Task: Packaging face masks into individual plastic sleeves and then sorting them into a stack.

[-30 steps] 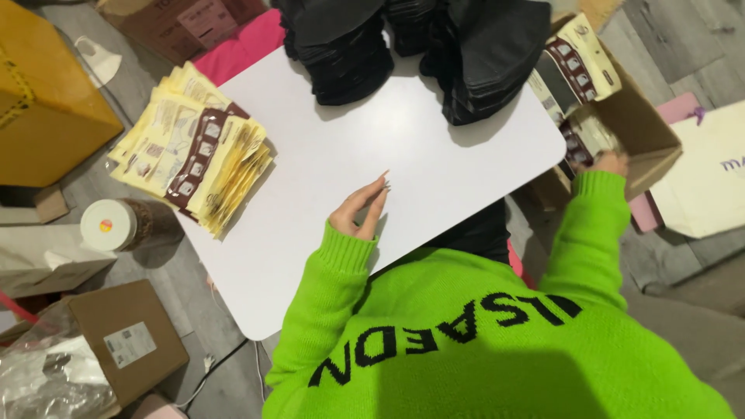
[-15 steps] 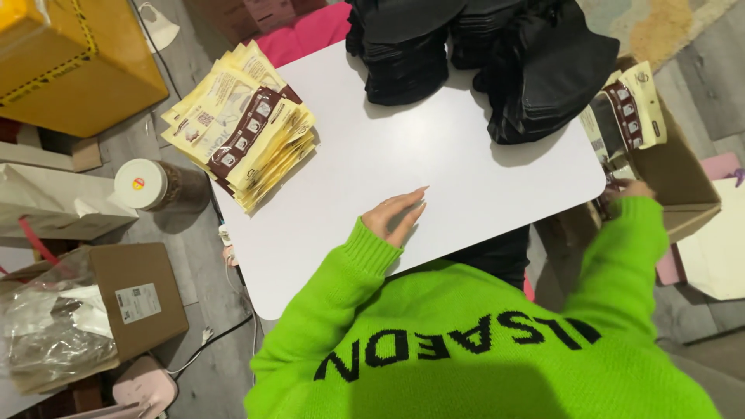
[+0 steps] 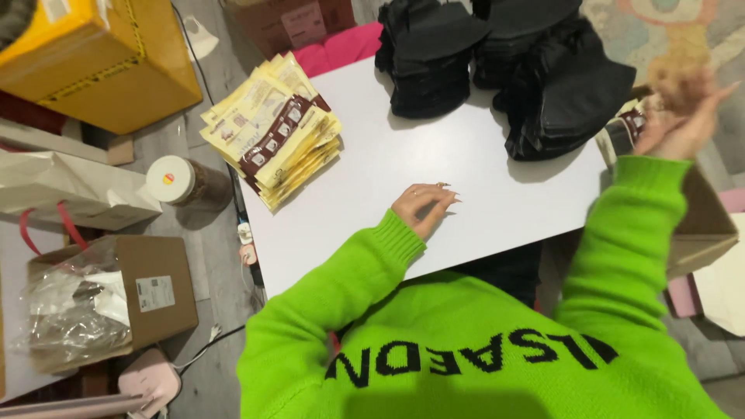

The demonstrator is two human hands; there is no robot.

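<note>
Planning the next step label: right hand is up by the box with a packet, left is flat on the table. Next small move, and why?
Probably bring the right hand over and set its packet on the bare white table in front of the left hand. The right hand is raised and blurred beside the cardboard box, seemingly gripping the packet; the left hand rests empty.

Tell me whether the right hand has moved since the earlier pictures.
Yes. The right hand was down at the cardboard box beside the white table; now it is lifted above that box, blurred, near the black stacks.
</note>
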